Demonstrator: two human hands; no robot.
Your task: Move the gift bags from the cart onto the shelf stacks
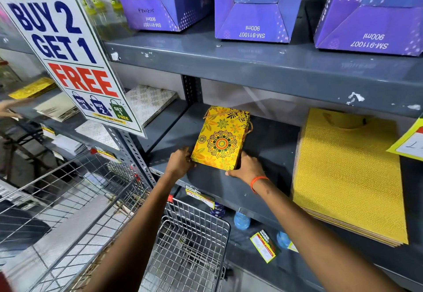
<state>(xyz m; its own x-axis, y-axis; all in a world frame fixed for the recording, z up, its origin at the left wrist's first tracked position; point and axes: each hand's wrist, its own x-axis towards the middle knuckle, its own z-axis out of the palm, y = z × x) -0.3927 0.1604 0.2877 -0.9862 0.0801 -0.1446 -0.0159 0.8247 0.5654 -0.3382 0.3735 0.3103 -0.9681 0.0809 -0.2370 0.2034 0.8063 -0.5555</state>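
Note:
A small stack of yellow gift bags (pixel 220 138) with a flower mandala print lies flat on the grey shelf (pixel 270 145), handles toward the back. My left hand (pixel 180 162) grips the stack's near left corner. My right hand (pixel 248 166) holds its near right corner, an orange band on that wrist. To the right lies a stack of large yellow patterned gift bags (pixel 348 177). The wire cart (pixel 192 246) stands below my arms; no bags show in its visible part.
A "Buy 2 Get 1 Free" sign (pixel 66 53) hangs at the left. Purple boxes (pixel 254 5) fill the shelf above. White patterned bags (pixel 151 101) and other stacks lie on the left shelf bay. Another person's hand (pixel 9 108) shows at the far left. Price tags line the shelf edges.

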